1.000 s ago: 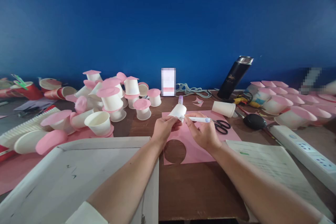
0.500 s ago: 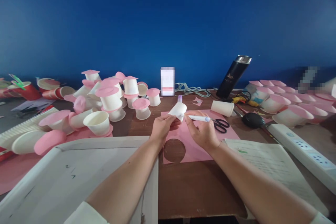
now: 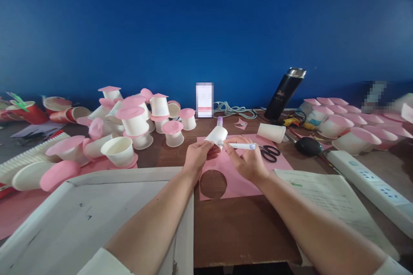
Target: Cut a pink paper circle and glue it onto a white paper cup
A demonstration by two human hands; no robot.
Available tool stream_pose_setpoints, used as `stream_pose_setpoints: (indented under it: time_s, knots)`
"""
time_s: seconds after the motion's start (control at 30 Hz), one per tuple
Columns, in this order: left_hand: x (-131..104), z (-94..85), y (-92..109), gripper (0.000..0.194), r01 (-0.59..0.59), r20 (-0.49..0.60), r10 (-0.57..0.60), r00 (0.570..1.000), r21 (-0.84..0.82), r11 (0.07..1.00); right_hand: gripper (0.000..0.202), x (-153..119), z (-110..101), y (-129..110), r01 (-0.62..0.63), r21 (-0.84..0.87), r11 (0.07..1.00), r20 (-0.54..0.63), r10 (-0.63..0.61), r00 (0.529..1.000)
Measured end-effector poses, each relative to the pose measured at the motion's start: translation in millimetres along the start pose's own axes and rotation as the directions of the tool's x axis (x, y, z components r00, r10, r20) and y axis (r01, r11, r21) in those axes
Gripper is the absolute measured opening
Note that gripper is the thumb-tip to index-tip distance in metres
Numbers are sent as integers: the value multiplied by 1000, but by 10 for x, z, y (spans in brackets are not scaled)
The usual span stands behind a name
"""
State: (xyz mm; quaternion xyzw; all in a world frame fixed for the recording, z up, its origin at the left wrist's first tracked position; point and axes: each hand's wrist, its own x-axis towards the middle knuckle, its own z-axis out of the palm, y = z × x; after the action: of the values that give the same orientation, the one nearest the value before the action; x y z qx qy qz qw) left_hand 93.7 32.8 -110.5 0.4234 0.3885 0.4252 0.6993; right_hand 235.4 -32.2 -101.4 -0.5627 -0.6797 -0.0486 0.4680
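Over a pink paper sheet [image 3: 240, 180], my left hand [image 3: 197, 157] pinches a curved white paper piece [image 3: 218, 134], which may be part of a paper cup. My right hand [image 3: 247, 159] grips a white pen [image 3: 240, 146] with a pale lavender end. The pen's other end is at the lower right edge of the paper piece, where fingers hide the contact. Black-handled scissors [image 3: 270, 153] lie beside my right hand. A round hole is cut in the pink sheet below my hands. Just behind the paper piece stands a small lavender-topped object [image 3: 220, 121].
White cups with pink paper tops [image 3: 132, 122] crowd the left; more [image 3: 358, 139] stand at right. A cup [image 3: 271, 132] lies on its side near a black bottle [image 3: 285, 94]. A white tray [image 3: 129, 202], written sheet [image 3: 335, 206] and power strip [image 3: 371, 184] flank my arms.
The whole view has shifted slightly, so things sit a little further left. Both hands keep their hold on the paper piece and the pen, with little visible movement.
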Motion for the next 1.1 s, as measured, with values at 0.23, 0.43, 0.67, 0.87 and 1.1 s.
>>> stream_pose_setpoints:
  time_s: [0.23, 0.43, 0.67, 0.87, 1.1]
  knots:
    - [-30, 29, 53, 16, 42, -1, -42, 999, -90, 995, 10, -13, 12, -3, -29, 55, 998, -73, 33, 997]
    - [-19, 24, 61, 11, 95, -24, -101, 995, -196, 976, 12, -17, -10, -25, -83, 135, 987, -115, 99, 988]
    - [-12, 0, 49, 11, 108, -14, -113, 994, -186, 977, 13, -4, -32, -49, -94, 99, 991, -96, 104, 990]
    - [-28, 19, 52, 12, 103, 8, -103, 995, -165, 981, 12, -9, -5, -52, -13, 44, 999, -56, 15, 998]
    - [-22, 23, 58, 13, 95, 15, -94, 995, -164, 982, 12, -4, 16, -16, 7, -16, 1000, -47, -8, 999]
